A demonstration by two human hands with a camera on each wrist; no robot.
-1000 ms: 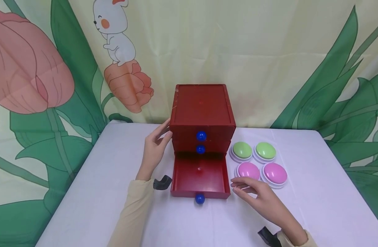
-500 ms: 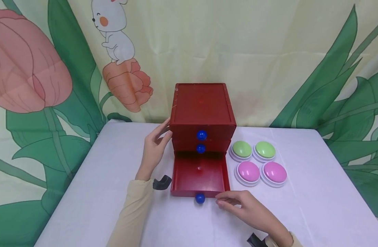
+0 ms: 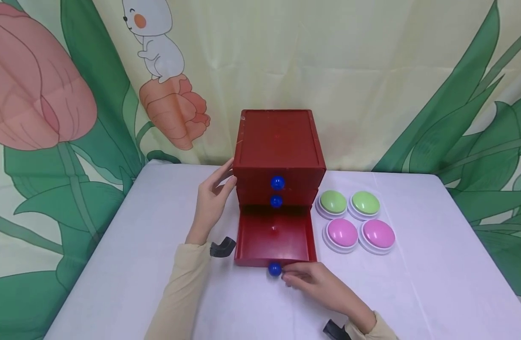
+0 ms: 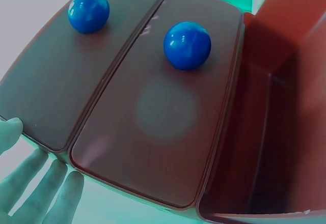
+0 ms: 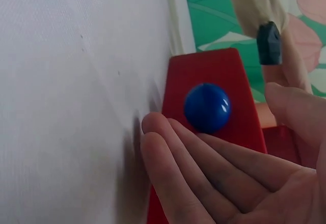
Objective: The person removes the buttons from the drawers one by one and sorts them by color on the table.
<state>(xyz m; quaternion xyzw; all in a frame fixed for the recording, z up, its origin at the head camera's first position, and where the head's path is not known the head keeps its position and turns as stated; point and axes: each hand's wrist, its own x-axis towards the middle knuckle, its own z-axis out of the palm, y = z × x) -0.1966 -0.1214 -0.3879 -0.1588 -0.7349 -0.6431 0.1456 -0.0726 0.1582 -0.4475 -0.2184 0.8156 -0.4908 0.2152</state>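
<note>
A dark red drawer cabinet (image 3: 279,141) stands at the back middle of the table, its two upper drawers closed. The bottom drawer (image 3: 251,262) is pulled out toward me, with a round blue knob (image 3: 275,269) on its front. My left hand (image 3: 210,200) rests against the cabinet's left side; its fingers (image 4: 61,186) lie straight along that side in the left wrist view. Just right of the bottom knob is my right hand (image 3: 317,283). In the right wrist view its fingers are extended right beside the knob (image 5: 207,107), thumb apart, gripping nothing.
Two green domes (image 3: 333,202) and two pink domes (image 3: 343,232) on white round bases sit to the right of the cabinet. A patterned curtain (image 3: 349,85) hangs behind the white table (image 3: 128,264). Black mounts (image 3: 223,247) are at the wrists.
My right hand has moved left and toward me, from beside the pink domes along the drawer front to its knob. The left hand stays on the cabinet's side.
</note>
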